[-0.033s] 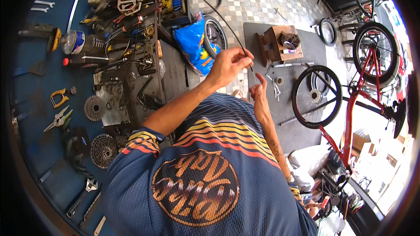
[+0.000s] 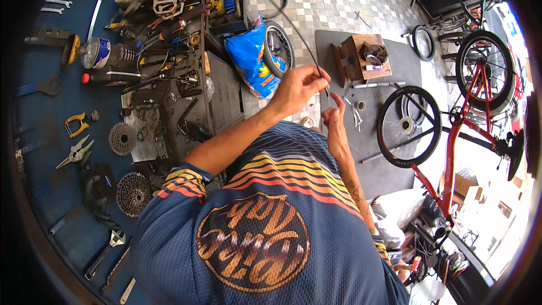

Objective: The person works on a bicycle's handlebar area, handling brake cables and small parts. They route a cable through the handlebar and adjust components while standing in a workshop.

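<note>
My left hand (image 2: 298,87) is raised in front of my chest and pinches a thin dark cable (image 2: 294,29) between its fingertips. The cable arcs up and away to the left over the tiled floor. Just below and to the right, my right hand (image 2: 334,123) holds the cable's lower end with its fingers pointing up. The two hands are a few centimetres apart. My striped blue jersey (image 2: 254,237) fills the lower middle of the view.
On the left, a blue workbench (image 2: 39,135) carries wrenches, pliers (image 2: 75,124), sprockets (image 2: 133,193) and a can. A blue bag (image 2: 248,56) leans by a small wheel. A wooden block (image 2: 361,56) sits on a grey mat. A red bicycle (image 2: 451,135) stands on the right.
</note>
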Available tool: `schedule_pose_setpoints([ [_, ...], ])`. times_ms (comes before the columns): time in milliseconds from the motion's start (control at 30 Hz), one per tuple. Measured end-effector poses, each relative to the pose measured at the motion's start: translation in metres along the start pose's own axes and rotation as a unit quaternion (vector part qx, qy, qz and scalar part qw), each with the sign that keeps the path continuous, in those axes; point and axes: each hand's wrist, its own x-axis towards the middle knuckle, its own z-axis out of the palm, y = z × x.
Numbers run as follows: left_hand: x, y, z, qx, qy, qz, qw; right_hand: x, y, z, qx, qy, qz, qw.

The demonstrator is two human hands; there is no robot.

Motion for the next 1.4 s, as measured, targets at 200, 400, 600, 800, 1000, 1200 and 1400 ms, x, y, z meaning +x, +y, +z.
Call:
schedule_pose_setpoints([
  [200, -0.016, -0.017, 0.035, 0.058, -0.03, -0.041, 0.997, 0.067, -0.05, -0.011, -0.106, 0.095, -0.214, 0.966],
  [400, -0.038, -0.01, 0.057, 0.079, -0.122, 0.0, 0.989, 0.089, -0.137, 0.001, 0.087, 0.064, -0.237, 0.966],
  [600, -0.033, -0.03, -0.017, 0.13, -0.064, 0.092, 0.985, 0.063, -0.149, 0.003, 0.162, 0.142, -0.202, 0.955],
  [800, -0.047, -0.032, -0.246, 0.438, 0.359, -0.01, 0.824, 0.04, -0.121, -0.02, 0.138, 0.141, -0.198, 0.96],
  [1000, -0.073, -0.034, -0.326, 0.606, 0.386, -0.073, 0.692, 0.027, -0.097, -0.028, 0.125, 0.154, -0.17, 0.965],
  [1200, -0.065, -0.039, -0.323, 0.729, 0.324, -0.041, 0.602, 0.025, -0.083, -0.03, 0.11, 0.151, -0.169, 0.968],
  [1400, -0.064, -0.044, -0.328, 0.769, 0.301, -0.024, 0.564, 0.022, -0.08, -0.029, 0.123, 0.14, -0.174, 0.967],
])
